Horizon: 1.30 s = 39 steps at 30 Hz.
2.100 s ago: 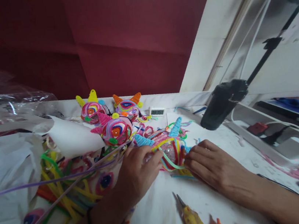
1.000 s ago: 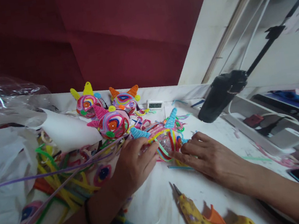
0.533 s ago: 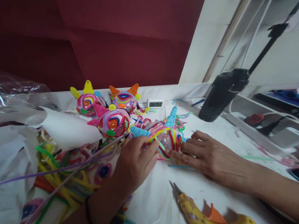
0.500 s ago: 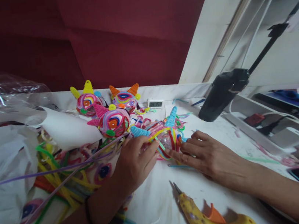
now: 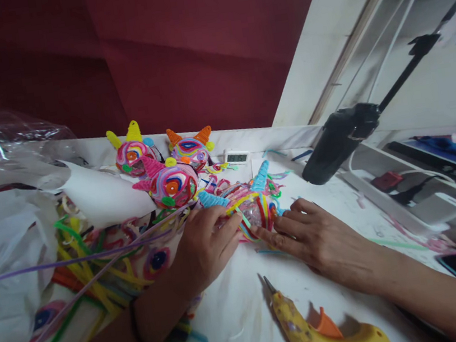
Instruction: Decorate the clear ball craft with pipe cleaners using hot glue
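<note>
A round craft piece [image 5: 254, 209] covered in coloured fuzzy strips, with two light-blue horns, lies on the white table [image 5: 240, 316]. My left hand [image 5: 210, 244] is closed on its left side, fingertips by a pale green strip. From the right, my right hand [image 5: 305, 236] touches the lower front with its index finger, the other fingers curled along the right side. A yellow glue gun [image 5: 305, 330] with an orange trigger lies in front of my hands, its tip toward the piece.
Three horned craft pieces [image 5: 174, 184] stand behind to the left, near a small digital display [image 5: 237, 158]. Loose fuzzy stems [image 5: 94, 275] and white paper [image 5: 102, 194] cover the left. A black cylinder on an arm [image 5: 332, 145] hangs at right, beside a grey tray [image 5: 407, 208].
</note>
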Available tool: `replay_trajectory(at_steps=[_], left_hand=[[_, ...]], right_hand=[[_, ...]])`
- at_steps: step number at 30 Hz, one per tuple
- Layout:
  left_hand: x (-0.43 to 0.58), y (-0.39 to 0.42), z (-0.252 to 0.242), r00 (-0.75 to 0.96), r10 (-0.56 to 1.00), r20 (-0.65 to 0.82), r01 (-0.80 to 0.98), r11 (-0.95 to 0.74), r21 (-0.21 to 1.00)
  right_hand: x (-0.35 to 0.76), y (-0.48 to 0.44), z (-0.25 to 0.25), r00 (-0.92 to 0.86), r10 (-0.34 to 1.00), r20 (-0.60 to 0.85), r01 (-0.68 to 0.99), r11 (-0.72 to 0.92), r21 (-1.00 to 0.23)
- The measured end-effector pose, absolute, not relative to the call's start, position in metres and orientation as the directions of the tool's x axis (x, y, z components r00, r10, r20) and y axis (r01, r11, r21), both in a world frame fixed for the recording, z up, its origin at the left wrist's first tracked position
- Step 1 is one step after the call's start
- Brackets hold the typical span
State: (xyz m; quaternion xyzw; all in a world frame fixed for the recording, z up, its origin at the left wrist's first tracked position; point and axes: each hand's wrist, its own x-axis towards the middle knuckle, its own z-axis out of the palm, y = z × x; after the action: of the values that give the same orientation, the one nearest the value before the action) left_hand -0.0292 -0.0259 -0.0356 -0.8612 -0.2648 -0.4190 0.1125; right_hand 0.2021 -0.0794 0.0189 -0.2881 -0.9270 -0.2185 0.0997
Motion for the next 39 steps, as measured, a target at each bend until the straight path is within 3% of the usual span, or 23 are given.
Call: replay_trajectory(at_steps=[9, 31, 39], left_hand=[[-0.027, -0.025, -0.035, 0.521, 0.346, 0.78, 0.546, -0.838, 0.007], [-0.026, -0.025, -0.028, 0.549, 0.34, 0.763, 0.549, -0.835, -0.022], [-0.022, -0.027, -0.025, 0.514, 0.437, 0.738, 0.577, -0.813, 0.08]], right_hand=[[0.202, -0.081, 0.023, -0.834, 0.482, 0.27, 0.551, 0.692, 0.466], [0.2, -0.083, 0.024, -0.815, 0.47, 0.34, 0.577, 0.711, 0.402], [0.2, -0.083, 0.025, -0.809, 0.49, 0.325, 0.586, 0.711, 0.389]])
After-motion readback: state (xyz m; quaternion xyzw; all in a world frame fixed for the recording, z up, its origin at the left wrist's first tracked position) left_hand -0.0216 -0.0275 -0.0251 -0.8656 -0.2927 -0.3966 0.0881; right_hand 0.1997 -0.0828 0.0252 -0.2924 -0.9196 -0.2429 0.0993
